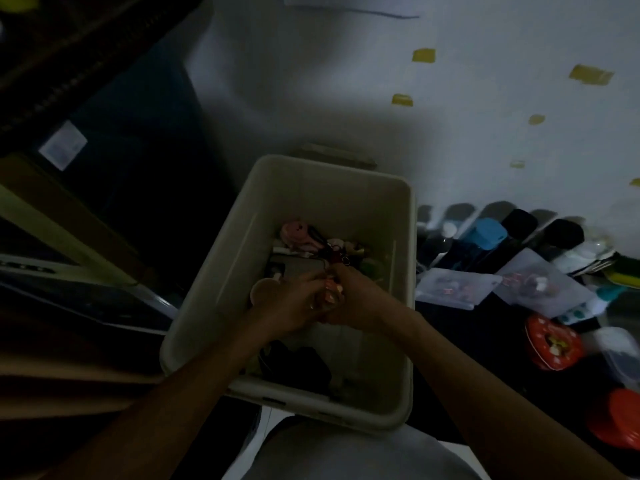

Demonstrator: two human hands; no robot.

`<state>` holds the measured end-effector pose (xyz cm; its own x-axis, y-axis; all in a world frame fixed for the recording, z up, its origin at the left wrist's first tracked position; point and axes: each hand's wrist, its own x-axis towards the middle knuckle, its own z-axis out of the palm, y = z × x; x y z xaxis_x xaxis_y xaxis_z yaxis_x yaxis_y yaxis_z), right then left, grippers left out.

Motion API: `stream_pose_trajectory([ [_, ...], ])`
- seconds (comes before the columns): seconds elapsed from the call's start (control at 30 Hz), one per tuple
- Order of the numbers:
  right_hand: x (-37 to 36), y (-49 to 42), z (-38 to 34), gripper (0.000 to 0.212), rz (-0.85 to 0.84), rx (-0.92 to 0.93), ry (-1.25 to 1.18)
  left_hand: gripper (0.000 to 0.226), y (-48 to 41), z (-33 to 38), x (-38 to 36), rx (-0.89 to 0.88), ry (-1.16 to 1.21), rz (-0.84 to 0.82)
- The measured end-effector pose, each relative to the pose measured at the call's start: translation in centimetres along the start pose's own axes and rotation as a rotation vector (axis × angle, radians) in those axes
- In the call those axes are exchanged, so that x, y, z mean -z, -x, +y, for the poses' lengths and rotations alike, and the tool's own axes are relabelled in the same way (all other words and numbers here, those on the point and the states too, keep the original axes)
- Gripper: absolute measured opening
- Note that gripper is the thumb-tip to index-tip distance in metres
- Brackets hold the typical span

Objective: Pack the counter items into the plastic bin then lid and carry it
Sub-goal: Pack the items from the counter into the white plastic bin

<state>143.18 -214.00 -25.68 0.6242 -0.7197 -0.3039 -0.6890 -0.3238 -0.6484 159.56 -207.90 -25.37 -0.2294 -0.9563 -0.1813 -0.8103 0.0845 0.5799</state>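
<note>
An open beige plastic bin (346,188) stands in front of me with no lid on it. Inside lie a pink toy (296,233), dark keyrings, a grey flat item and a dark cloth near the front. Both my hands are down in the bin, close together. My left hand (294,306) and my right hand (353,299) together hold a small pink and white item (331,292) between their fingers. The scene is dim and the item's shape is unclear.
On the dark counter to the right lie clear plastic bags (457,285), a blue box (488,233), black bottles (564,233), a red round tin (554,341) and an orange lid (620,417). Dark shelving stands at the left. A white wall rises behind.
</note>
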Motion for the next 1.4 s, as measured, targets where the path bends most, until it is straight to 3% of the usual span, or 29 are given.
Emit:
stream_pose_trajectory([
  [0.17,-1.4,-0.6,0.0,0.075,0.017,-0.177,-0.028,0.052,0.3,-1.7,-0.3,-0.012,0.104,-0.016],
  [0.27,-2.5,-1.1,0.5,0.084,0.059,-0.313,-0.014,0.061,0.2,-3.0,-0.8,0.032,0.153,-0.051],
  [0.37,-3.3,-1.5,0.8,0.098,0.063,-0.410,0.004,0.046,-0.1,-4.4,-1.6,0.120,0.004,-0.187],
  [0.43,-3.5,-1.9,1.1,0.093,0.058,-0.498,-0.020,0.036,-0.1,-5.0,-2.4,0.183,-0.012,-0.239],
  [0.53,-3.9,-2.5,1.2,0.091,0.053,-0.604,-0.052,0.039,-0.2,-5.6,-3.0,0.238,-0.018,-0.257],
  [0.63,-4.7,-2.9,1.1,0.092,0.077,-0.613,-0.023,0.046,-0.5,-6.2,-3.4,0.290,-0.028,-0.371],
  [0.77,-5.6,-2.9,1.0,0.066,0.081,-0.599,-0.090,0.039,-0.6,-6.5,-3.8,0.291,-0.085,-0.494],
  [0.87,-6.4,-3.2,1.4,0.081,0.117,-0.619,-0.174,0.037,-0.6,-6.8,-3.9,0.325,-0.129,-0.514],
  [1.17,-7.7,-4.0,2.1,0.071,0.119,-0.650,-0.122,0.036,-1.0,-7.7,-4.8,0.406,-0.088,-0.608],
  [1.4,-8.6,-4.7,3.0,0.067,0.104,-0.686,-0.191,0.060,-0.8,-7.0,-4.6,0.381,-0.123,-0.572],
])
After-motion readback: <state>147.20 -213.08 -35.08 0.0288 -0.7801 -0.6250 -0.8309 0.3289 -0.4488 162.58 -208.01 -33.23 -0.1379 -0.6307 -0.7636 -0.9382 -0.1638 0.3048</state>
